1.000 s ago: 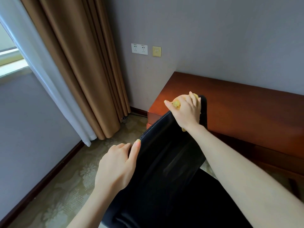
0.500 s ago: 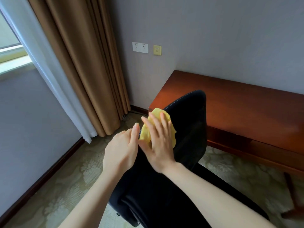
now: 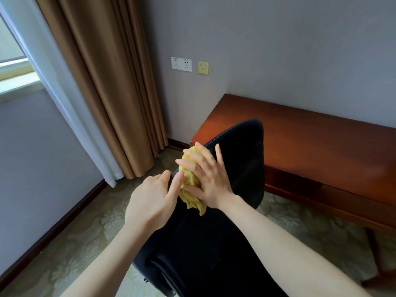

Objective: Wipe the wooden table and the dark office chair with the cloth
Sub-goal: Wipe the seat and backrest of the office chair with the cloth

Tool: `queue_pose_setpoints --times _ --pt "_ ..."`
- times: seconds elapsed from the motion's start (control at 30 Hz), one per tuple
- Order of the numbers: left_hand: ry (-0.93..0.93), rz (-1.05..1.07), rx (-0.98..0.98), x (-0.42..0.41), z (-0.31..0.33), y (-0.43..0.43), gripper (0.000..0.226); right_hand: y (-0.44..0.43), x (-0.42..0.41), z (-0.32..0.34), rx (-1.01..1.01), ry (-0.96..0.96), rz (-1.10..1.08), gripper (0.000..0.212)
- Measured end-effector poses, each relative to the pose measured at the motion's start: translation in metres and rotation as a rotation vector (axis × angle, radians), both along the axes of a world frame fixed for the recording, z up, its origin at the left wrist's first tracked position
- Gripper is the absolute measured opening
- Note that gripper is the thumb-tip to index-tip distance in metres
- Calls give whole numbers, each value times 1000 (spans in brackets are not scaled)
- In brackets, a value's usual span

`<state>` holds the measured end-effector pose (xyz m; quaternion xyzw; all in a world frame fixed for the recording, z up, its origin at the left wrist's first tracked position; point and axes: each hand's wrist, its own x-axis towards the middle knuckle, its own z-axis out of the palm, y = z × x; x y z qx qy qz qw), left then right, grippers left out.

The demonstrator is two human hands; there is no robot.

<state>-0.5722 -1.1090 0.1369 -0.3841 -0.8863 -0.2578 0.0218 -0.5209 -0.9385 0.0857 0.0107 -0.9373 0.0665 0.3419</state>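
No legible text; wall sockets [image 3: 181,64] and switch plate [image 3: 203,67] unmarked.

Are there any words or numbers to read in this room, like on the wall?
No text can be read here.
white socket plate: tiny marks above the holes, too small to read.
yellow wall plate: a faint mark, too blurred to read.
cloth, chair, table: no writing shows.

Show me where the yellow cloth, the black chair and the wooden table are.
yellow cloth [image 3: 192,200]: head view, its crumpled lower part.
black chair [image 3: 242,151]: head view, upper part of the backrest.
wooden table [image 3: 310,144]: head view, bare top surface.
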Motion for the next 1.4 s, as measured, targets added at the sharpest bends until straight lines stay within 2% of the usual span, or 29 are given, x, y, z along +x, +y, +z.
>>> queue_pose_setpoints --times 0.13,0.3,0.43,0.53,0.63,0.7,0.83,0.93,1.1,1.27,1.4 --pt "-28 -22 9 0 0 1 68 36 -8 4 -70 37 -146 63" --pt "-25 -28 12 -3 -1 0 56 95 -14 11 -172 -74 -323 80" --pt "-34 -44 15 -7 -10 4 44 145 -23 18 -478 -129 -533 61" --pt "-42 -40 14 -11 -17 4 41 178 -31 30 -706 -233 -646 55" --pt "-67 -34 16 -12 -16 6 40 201 -36 39 -1005 -209 -683 54" --pt "-78 -26 24 -12 -10 8 42 204 -41 39 -1100 -167 -698 53" --pt "-52 3 6 -8 0 5 63 194 -45 32 -958 -131 -740 49" --pt "19 7 -31 -7 2 8 62 179 -42 31 -820 -142 -731 48" --pt "14 42 -7 -8 -1 8 83 115 -44 28 -574 -110 -577 44" --pt "-67 38 176 -2 4 6 78 53 -34 31 -363 -124 -443 48" --pt "-2 159 499 6 10 -6 58 3 -29 33 -310 -111 -406 48"
